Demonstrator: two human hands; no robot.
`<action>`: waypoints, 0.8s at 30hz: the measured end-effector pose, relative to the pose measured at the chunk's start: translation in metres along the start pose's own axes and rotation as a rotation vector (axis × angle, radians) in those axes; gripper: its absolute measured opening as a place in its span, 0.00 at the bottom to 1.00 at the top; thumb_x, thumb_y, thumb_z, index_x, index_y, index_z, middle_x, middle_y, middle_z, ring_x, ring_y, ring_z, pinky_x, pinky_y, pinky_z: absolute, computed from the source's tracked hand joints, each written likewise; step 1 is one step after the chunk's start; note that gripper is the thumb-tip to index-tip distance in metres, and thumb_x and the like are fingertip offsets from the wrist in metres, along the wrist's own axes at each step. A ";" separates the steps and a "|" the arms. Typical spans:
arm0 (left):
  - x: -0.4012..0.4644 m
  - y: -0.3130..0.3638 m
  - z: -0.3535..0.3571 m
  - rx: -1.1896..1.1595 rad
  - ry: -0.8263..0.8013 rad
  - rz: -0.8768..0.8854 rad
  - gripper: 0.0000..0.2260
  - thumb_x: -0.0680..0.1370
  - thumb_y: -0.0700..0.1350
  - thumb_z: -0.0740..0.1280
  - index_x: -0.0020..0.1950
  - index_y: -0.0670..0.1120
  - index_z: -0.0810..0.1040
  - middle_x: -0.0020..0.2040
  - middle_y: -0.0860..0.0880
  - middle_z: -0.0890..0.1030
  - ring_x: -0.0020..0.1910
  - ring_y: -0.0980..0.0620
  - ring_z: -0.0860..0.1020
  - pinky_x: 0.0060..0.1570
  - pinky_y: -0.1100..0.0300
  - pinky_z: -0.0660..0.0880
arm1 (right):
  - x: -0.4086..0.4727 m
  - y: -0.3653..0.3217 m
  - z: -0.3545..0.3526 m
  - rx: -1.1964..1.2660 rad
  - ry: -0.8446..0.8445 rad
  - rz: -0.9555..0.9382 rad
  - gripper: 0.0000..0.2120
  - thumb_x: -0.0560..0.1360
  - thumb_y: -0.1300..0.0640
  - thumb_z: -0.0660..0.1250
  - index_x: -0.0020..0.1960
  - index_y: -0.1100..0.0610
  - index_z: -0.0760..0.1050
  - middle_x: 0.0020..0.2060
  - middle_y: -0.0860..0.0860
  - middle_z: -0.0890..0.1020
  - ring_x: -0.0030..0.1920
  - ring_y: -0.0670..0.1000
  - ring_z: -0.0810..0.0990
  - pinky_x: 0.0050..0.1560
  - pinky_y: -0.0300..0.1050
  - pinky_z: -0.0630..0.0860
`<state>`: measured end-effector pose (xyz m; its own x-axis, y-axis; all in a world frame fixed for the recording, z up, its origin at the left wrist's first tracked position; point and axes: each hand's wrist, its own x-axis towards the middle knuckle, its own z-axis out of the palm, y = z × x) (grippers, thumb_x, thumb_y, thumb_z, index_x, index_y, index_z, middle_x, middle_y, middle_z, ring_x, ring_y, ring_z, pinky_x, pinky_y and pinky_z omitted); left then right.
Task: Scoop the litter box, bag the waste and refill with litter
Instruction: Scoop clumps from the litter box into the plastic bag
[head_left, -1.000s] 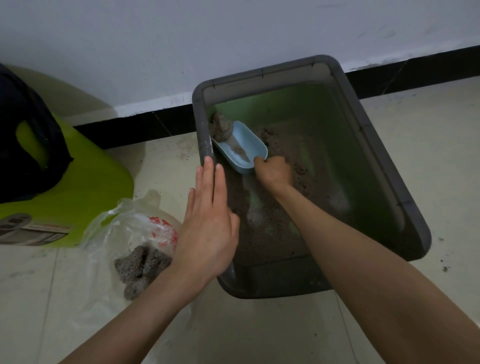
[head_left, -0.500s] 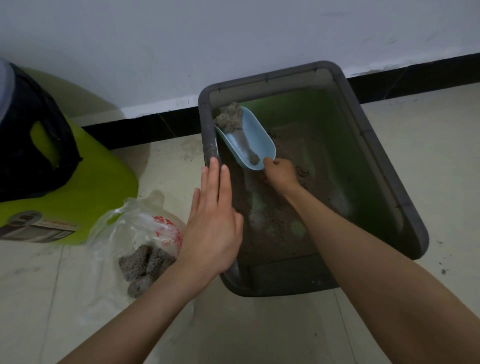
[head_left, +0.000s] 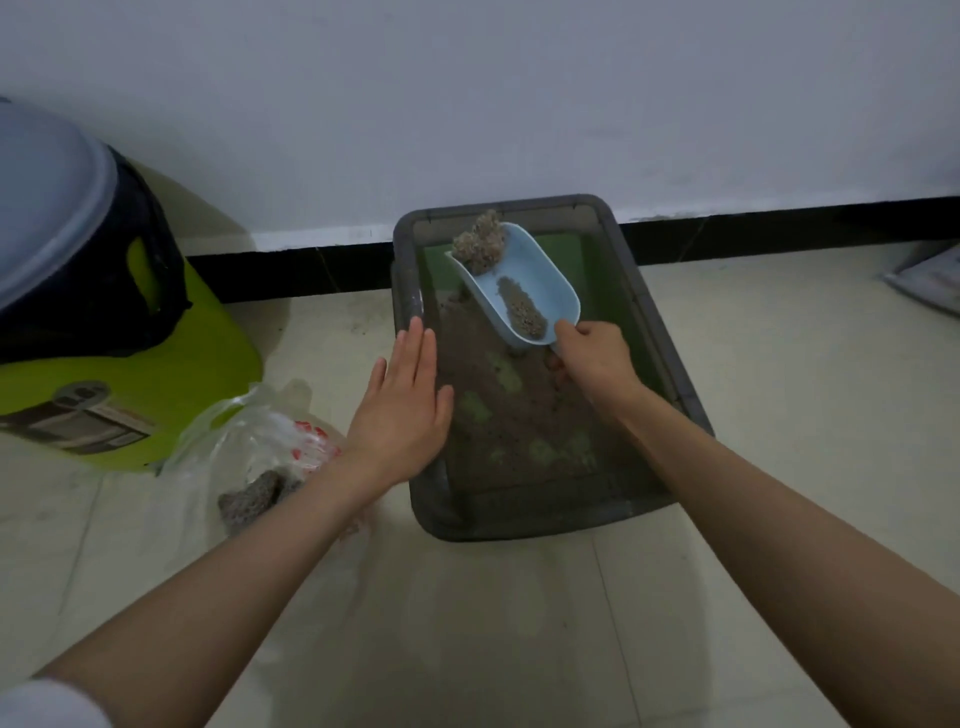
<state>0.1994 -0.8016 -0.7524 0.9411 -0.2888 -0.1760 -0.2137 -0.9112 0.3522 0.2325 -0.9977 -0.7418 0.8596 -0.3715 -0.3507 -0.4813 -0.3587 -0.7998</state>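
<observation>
A grey litter box with a green inside stands on the floor against the wall, with brown litter thin over its bottom. My right hand grips the handle of a light blue scoop lifted above the litter. A grey clump sits at the scoop's far tip and loose litter lies near its handle end. My left hand lies flat, fingers straight, on the box's left rim. A clear plastic bag holding grey clumps lies on the floor left of the box.
A lime green container with a black part and a grey lid stands at the left. A black skirting strip runs along the white wall behind the box. A flat pale object lies at the right edge. The floor is pale tile.
My right hand has raised the scoop out of the litter with the clump on it. The view has pulled back and shifted. My left hand stays on the rim.
</observation>
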 end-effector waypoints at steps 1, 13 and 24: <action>-0.001 -0.004 -0.003 -0.003 -0.014 0.023 0.27 0.82 0.51 0.47 0.76 0.43 0.40 0.77 0.48 0.37 0.76 0.53 0.40 0.75 0.53 0.42 | -0.009 -0.009 -0.002 0.014 -0.010 -0.017 0.14 0.77 0.55 0.59 0.38 0.60 0.76 0.31 0.54 0.76 0.34 0.53 0.74 0.37 0.47 0.69; -0.126 -0.166 -0.002 -0.187 0.255 -0.354 0.23 0.78 0.39 0.59 0.72 0.34 0.60 0.72 0.35 0.61 0.73 0.37 0.58 0.71 0.47 0.56 | -0.149 -0.050 0.084 0.172 -0.370 0.035 0.13 0.77 0.62 0.57 0.37 0.63 0.72 0.28 0.55 0.72 0.26 0.48 0.69 0.22 0.32 0.67; -0.177 -0.207 0.037 -0.782 0.228 -0.948 0.25 0.76 0.47 0.67 0.70 0.42 0.65 0.57 0.40 0.79 0.58 0.41 0.77 0.60 0.49 0.72 | -0.167 -0.013 0.164 -0.435 -0.526 0.022 0.16 0.78 0.54 0.58 0.37 0.62 0.75 0.31 0.57 0.79 0.27 0.51 0.75 0.30 0.41 0.73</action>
<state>0.0678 -0.5730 -0.8283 0.6797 0.5140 -0.5233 0.7120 -0.2910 0.6390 0.1229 -0.7907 -0.7525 0.7649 0.0438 -0.6427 -0.4300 -0.7081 -0.5601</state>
